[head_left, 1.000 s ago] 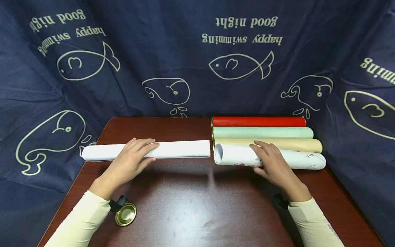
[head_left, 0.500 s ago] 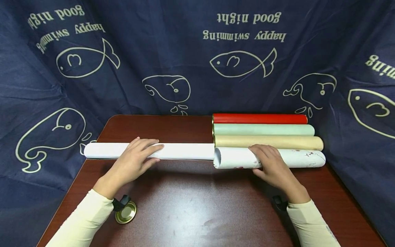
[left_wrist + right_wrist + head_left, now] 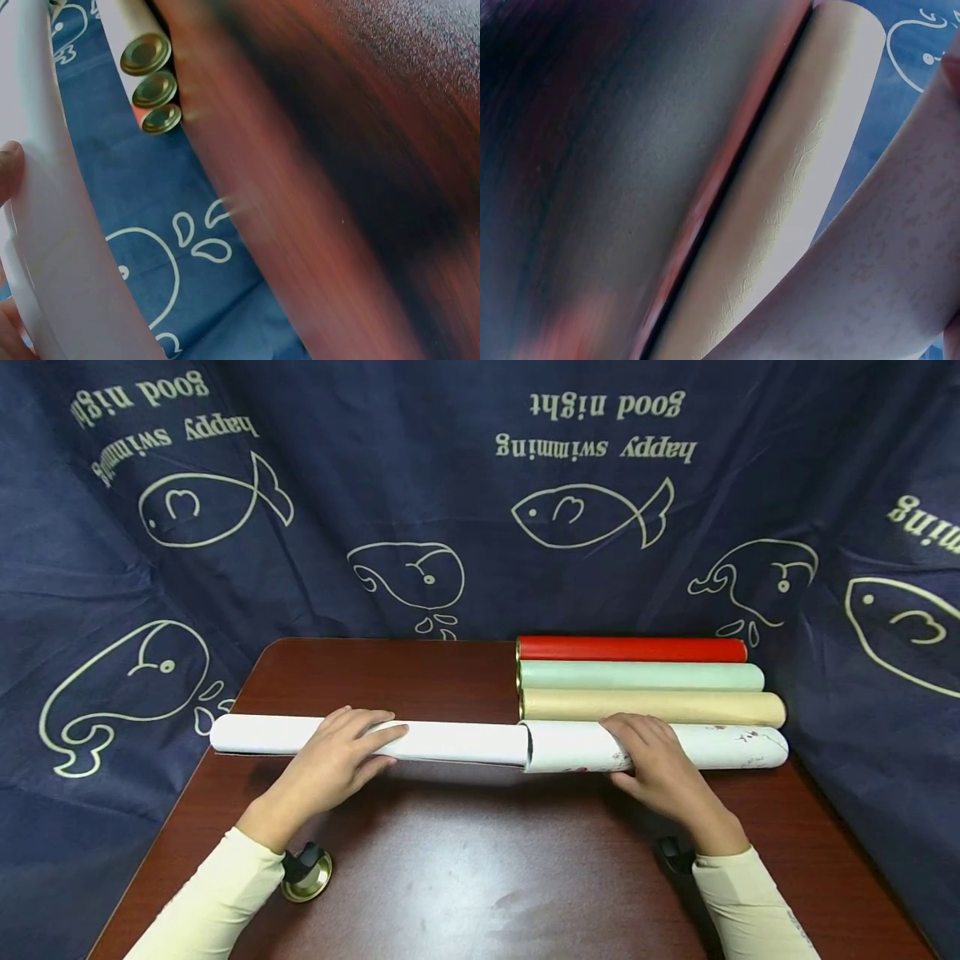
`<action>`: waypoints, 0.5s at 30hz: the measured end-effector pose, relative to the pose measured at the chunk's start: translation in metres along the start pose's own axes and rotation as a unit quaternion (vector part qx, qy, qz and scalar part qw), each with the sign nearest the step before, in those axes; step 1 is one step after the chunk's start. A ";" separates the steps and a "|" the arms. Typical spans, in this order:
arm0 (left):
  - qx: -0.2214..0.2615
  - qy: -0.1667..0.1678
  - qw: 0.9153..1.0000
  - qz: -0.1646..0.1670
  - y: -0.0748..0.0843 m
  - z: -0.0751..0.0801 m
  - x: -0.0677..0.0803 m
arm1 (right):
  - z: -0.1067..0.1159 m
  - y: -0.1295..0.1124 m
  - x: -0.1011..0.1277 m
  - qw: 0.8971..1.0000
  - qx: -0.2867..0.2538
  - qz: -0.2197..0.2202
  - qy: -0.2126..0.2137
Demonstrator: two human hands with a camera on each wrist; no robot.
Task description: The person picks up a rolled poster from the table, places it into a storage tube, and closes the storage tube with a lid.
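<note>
My left hand (image 3: pixel 330 768) grips a long roll of white paper (image 3: pixel 465 743) around its middle, fingers over the top and thumb in front. My right hand (image 3: pixel 660 768) holds a white cardboard tube (image 3: pixel 727 746) printed with small reddish flowers and branches. The roll's right end meets the tube's open left mouth; whether its tip is just inside cannot be told. In the left wrist view the paper roll (image 3: pixel 67 247) runs down the left side with fingertips on it. The right wrist view shows the printed tube (image 3: pixel 870 247) at lower right.
Red (image 3: pixel 630 649), mint green (image 3: pixel 641 676) and pale yellow (image 3: pixel 652 706) tubes lie side by side behind the printed tube. Their left ends carry gold caps. A round gold lid (image 3: pixel 311 881) lies on the brown table (image 3: pixel 450 877) near the left wrist. A dark blue curtain (image 3: pixel 465 502) surrounds the table.
The left hand has carried the paper roll slightly right and toward me, bringing its right end level with the tube's mouth. The right hand keeps its hold on the printed tube.
</note>
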State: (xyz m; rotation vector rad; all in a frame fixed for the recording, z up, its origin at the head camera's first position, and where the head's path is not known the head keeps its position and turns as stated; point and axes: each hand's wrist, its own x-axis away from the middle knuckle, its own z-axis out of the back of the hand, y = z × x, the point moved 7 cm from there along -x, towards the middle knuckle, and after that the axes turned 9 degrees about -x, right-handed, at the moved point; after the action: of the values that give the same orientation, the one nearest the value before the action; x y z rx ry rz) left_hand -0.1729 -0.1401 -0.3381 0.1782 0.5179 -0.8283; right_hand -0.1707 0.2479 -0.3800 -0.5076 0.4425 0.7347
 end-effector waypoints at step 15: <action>-0.011 0.018 0.999 -0.027 0.019 -0.015 -0.010 | -0.008 -0.004 0.001 1.000 0.007 0.000 -0.010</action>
State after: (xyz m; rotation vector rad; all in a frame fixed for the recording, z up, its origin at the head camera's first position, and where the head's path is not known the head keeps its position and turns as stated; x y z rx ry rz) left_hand -0.1700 -0.1160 -0.3468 0.1594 0.5672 -0.8735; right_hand -0.1692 0.2415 -0.3856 -0.4866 0.4297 0.7358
